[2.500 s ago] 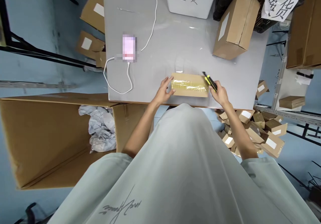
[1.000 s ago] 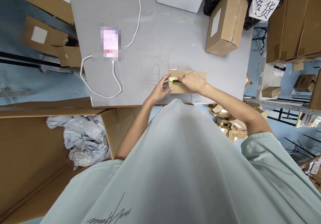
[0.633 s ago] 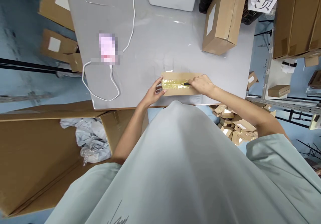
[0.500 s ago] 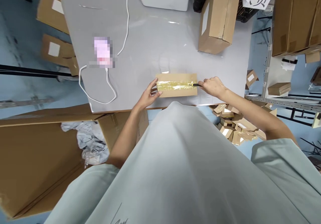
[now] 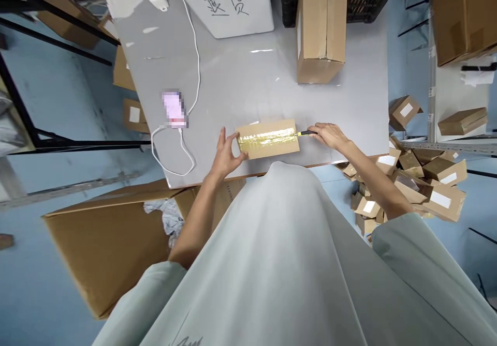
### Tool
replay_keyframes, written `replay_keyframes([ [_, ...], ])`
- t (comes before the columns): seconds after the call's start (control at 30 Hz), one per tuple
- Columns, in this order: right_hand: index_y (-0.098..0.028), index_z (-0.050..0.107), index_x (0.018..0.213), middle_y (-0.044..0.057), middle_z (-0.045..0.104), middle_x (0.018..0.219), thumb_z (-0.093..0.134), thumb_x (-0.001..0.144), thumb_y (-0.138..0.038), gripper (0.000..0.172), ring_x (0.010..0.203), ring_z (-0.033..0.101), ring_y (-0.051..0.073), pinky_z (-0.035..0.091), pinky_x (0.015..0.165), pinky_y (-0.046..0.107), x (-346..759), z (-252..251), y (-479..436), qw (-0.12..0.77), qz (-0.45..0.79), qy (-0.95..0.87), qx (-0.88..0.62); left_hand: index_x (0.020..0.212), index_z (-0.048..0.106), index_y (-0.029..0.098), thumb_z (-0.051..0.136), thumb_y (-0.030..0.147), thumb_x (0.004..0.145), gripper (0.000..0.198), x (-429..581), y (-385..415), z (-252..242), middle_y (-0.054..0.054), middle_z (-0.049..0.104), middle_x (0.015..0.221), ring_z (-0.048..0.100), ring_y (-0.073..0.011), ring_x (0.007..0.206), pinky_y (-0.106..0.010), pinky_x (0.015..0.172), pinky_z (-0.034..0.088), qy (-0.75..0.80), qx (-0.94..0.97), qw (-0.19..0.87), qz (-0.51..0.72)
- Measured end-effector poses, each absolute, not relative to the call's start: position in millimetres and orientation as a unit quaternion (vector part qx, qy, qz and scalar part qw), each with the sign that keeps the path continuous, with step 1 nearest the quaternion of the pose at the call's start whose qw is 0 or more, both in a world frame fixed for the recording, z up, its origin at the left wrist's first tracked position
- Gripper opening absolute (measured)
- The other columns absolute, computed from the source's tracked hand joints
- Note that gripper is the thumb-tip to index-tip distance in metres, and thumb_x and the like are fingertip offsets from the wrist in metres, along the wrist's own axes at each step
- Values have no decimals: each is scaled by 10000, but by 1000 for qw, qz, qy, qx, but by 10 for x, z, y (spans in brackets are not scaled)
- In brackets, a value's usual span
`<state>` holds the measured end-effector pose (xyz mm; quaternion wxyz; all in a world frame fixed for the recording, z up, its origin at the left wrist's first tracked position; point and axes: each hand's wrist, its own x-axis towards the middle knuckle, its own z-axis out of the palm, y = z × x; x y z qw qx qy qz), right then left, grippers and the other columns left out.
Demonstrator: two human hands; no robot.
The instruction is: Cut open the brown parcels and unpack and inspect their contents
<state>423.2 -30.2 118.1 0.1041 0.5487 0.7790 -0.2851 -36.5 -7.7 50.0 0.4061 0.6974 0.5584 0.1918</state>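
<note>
A small flat cardboard box (image 5: 268,151) with shiny yellowish tape along its top lies near the front edge of the grey table. My left hand (image 5: 227,155) grips the box's left end between thumb and fingers. In my right hand (image 5: 328,135) is a thin black-handled cutter (image 5: 305,133), its yellow tip at the right end of the tape. The fingers of that hand are closed around the handle.
A tall carton (image 5: 323,30) and a white bin (image 5: 233,12) stand at the table's back. To the left lies a phone (image 5: 174,109) with a white cable. A large open carton (image 5: 112,247) is below left; many boxes lie on the floor at right.
The cutter has moved from over the taped top to the box's right end. The box is tilted slightly, right end farther from me. The whole view has shifted.
</note>
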Motion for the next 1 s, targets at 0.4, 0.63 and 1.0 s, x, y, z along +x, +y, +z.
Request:
replay_keyframes([
  [0.4,-211,691,1430,115,834,1172,406,1162,-737,655,1065,780,287,601,960,377,4287,823,-1251,-274,-427,540,672,1697,560,155,761,274,807,920,971,417,774,-191,589,1693,539,-442,1590,-665,1469,196,407,849,337,3],
  [0.63,-253,682,1224,92,861,1148,492,1032,-925,724,1012,843,262,661,895,375,3475,400,-1327,-404,-547,395,617,1749,473,98,754,294,862,951,946,484,896,-226,554,1716,538,-443,1576,-598,1382,421,388,867,301,-83],
  [1.0,-272,673,1198,59,865,1148,553,1018,-914,677,861,853,217,647,712,308,3346,297,-1291,-447,-573,324,606,1747,458,83,598,381,989,827,1032,189,594,-258,469,1804,372,-464,1729,-706,1455,213,444,860,251,-23],
])
